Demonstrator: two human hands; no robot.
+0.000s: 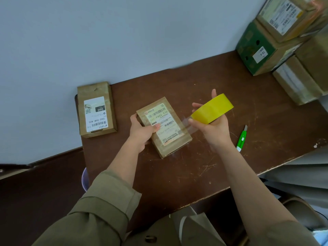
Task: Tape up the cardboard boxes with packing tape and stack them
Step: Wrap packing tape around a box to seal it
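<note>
A small flat cardboard box with a shipping label lies in the middle of the brown table. My left hand grips its left edge, thumb on the label. My right hand holds a roll of yellowish packing tape just right of the box. A clear strip of tape stretches from the roll onto the box's top. A second labelled box lies flat at the table's far left corner.
A green utility knife lies on the table right of my right hand. Several stacked cardboard boxes stand at the far right against the wall. The table's near edge runs diagonally in front of me.
</note>
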